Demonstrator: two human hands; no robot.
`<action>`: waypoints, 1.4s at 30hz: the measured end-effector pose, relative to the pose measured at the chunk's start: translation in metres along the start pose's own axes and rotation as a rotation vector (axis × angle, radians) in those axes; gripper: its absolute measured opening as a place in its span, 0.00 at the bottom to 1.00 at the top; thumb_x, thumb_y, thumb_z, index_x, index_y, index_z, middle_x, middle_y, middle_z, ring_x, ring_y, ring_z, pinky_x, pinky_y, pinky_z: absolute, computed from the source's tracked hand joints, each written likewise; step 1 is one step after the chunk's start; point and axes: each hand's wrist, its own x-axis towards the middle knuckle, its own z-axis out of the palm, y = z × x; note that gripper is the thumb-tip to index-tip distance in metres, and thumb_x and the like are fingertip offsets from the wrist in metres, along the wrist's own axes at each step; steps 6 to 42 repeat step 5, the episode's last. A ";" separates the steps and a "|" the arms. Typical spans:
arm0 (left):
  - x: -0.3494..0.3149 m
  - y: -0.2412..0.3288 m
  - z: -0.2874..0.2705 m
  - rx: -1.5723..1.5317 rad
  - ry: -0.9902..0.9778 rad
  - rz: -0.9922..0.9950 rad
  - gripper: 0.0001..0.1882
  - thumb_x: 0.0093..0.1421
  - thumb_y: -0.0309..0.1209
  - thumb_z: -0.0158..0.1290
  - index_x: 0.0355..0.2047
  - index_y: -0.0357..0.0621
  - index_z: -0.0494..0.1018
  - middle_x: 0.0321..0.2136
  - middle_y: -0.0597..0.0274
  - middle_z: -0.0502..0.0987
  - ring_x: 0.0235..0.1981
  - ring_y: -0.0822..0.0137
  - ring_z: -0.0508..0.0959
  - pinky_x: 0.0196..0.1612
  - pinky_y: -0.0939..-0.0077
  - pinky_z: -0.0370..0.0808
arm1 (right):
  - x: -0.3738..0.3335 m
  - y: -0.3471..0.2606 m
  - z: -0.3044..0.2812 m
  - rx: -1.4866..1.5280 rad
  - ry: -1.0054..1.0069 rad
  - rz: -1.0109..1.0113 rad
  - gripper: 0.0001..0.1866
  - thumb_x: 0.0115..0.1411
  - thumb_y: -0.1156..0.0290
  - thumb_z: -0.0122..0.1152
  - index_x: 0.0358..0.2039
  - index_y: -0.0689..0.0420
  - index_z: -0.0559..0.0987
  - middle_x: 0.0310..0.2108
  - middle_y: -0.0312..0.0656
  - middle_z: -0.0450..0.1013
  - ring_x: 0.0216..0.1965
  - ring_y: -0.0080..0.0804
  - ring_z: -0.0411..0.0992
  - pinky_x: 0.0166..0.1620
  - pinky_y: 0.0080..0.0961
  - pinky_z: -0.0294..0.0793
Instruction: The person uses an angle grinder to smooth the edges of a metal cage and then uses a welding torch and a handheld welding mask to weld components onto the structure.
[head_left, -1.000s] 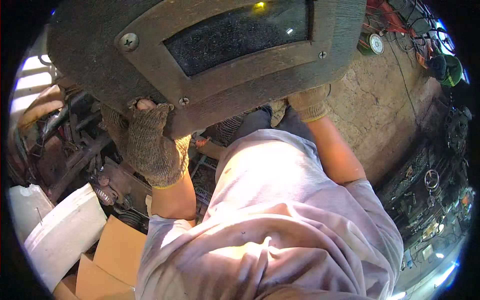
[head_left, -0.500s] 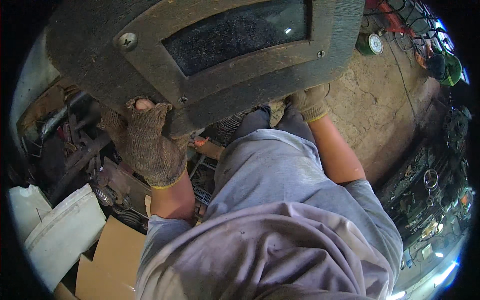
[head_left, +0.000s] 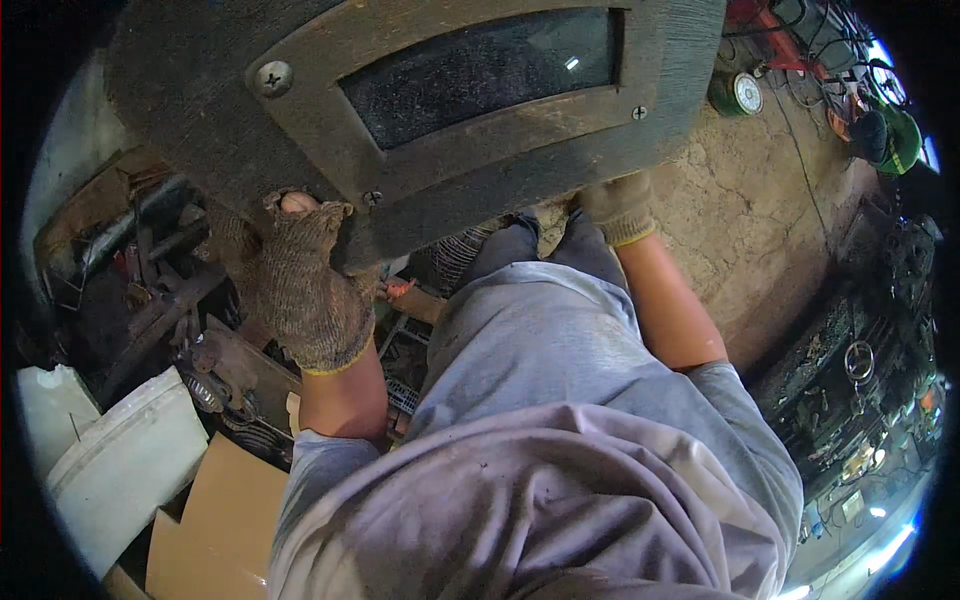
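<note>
A dark welding shield (head_left: 420,120) with a tinted rectangular window fills the top of the view. My left hand (head_left: 300,285), in a worn knitted glove, grips the shield's lower left edge and holds it up in front of me. My right hand (head_left: 620,208), also gloved, reaches forward under the shield's lower right edge; its fingers are hidden behind the shield, so I cannot tell what it holds. My grey shirt and trousers take up the lower middle.
Scrap metal parts (head_left: 150,290) lie at the left. A white plastic canister (head_left: 120,470) and cardboard (head_left: 215,520) sit at lower left. A cracked dirt floor (head_left: 760,200) spreads right, with a green gauge (head_left: 738,93) and tools (head_left: 880,130) at the upper right.
The bright welding glare at the upper left has faded. The shield has shifted slightly, and both hands stay in nearly the same place.
</note>
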 end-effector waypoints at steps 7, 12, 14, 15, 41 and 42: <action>0.013 -0.009 -0.036 0.835 -0.352 0.861 0.30 0.54 0.43 0.63 0.52 0.41 0.70 0.51 0.49 0.73 0.54 0.55 0.73 0.59 0.48 0.66 | -0.003 0.007 -0.016 0.926 -0.308 0.694 0.23 0.58 0.50 0.61 0.46 0.54 0.78 0.40 0.48 0.78 0.43 0.44 0.77 0.47 0.38 0.74; 0.013 -0.009 -0.036 0.835 -0.352 0.861 0.30 0.54 0.43 0.63 0.52 0.41 0.70 0.51 0.49 0.73 0.54 0.55 0.73 0.59 0.48 0.66 | -0.003 0.007 -0.016 0.926 -0.308 0.694 0.23 0.58 0.50 0.61 0.46 0.54 0.78 0.40 0.48 0.78 0.43 0.44 0.77 0.47 0.38 0.74; 0.013 -0.009 -0.036 0.835 -0.352 0.861 0.30 0.54 0.43 0.63 0.52 0.41 0.70 0.51 0.49 0.73 0.54 0.55 0.73 0.59 0.48 0.66 | -0.003 0.007 -0.016 0.926 -0.308 0.694 0.23 0.58 0.50 0.61 0.46 0.54 0.78 0.40 0.48 0.78 0.43 0.44 0.77 0.47 0.38 0.74; 0.013 -0.009 -0.036 0.835 -0.352 0.861 0.30 0.54 0.43 0.63 0.52 0.41 0.70 0.51 0.49 0.73 0.54 0.55 0.73 0.59 0.48 0.66 | -0.003 0.007 -0.016 0.926 -0.308 0.694 0.23 0.58 0.50 0.61 0.46 0.54 0.78 0.40 0.48 0.78 0.43 0.44 0.77 0.47 0.38 0.74; 0.013 -0.009 -0.036 0.835 -0.352 0.861 0.30 0.54 0.43 0.63 0.52 0.41 0.70 0.51 0.49 0.73 0.54 0.55 0.73 0.59 0.48 0.66 | -0.003 0.007 -0.016 0.926 -0.308 0.694 0.23 0.58 0.50 0.61 0.46 0.54 0.78 0.40 0.48 0.78 0.43 0.44 0.77 0.47 0.38 0.74; 0.013 -0.009 -0.036 0.835 -0.352 0.861 0.30 0.54 0.43 0.63 0.52 0.41 0.70 0.51 0.49 0.73 0.54 0.55 0.73 0.59 0.48 0.66 | -0.003 0.007 -0.016 0.926 -0.308 0.694 0.23 0.58 0.50 0.61 0.46 0.54 0.78 0.40 0.48 0.78 0.43 0.44 0.77 0.47 0.38 0.74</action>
